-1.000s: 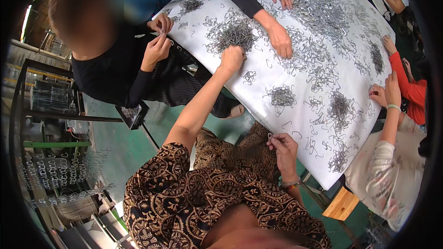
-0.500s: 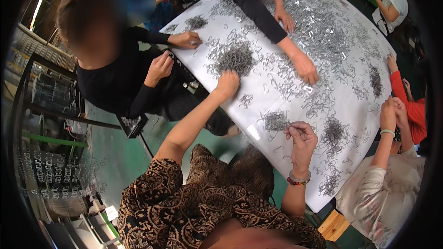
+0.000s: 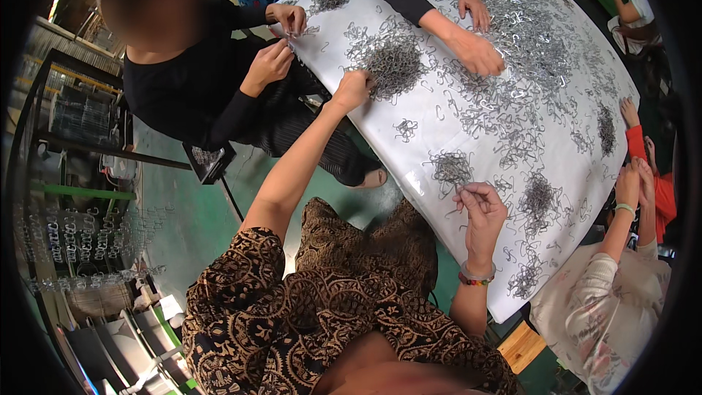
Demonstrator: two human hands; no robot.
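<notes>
On the white-covered table [image 3: 431, 132] lie many small grey bent-wire metal hooks. My left hand [image 3: 354, 91] is closed at the near left edge of a dense pile of hooks [image 3: 395, 64]; what its fingers hold is hidden. My right hand [image 3: 482, 212] is raised palm up in a pinch, thumb against fingertips, with a thin wire hook showing at the tips. Just beyond it sits a smaller pile of hooks [image 3: 451, 168]. Another heap [image 3: 537, 201] lies to its right.
At the left, a co-worker's hands [image 3: 281, 47] meet at the table edge. Another person's hands [image 3: 475, 51] reach over the large spread of hooks [image 3: 530, 47]. More people stand at the right, by a wooden stool [image 3: 521, 347]. Hooks hang on a rack [image 3: 80, 241] at lower left.
The view has shifted slightly. My left hand has drawn to the pile's left edge, while my right keeps its pinch. The left co-worker's hands have come together; the far person's hand has moved away from me.
</notes>
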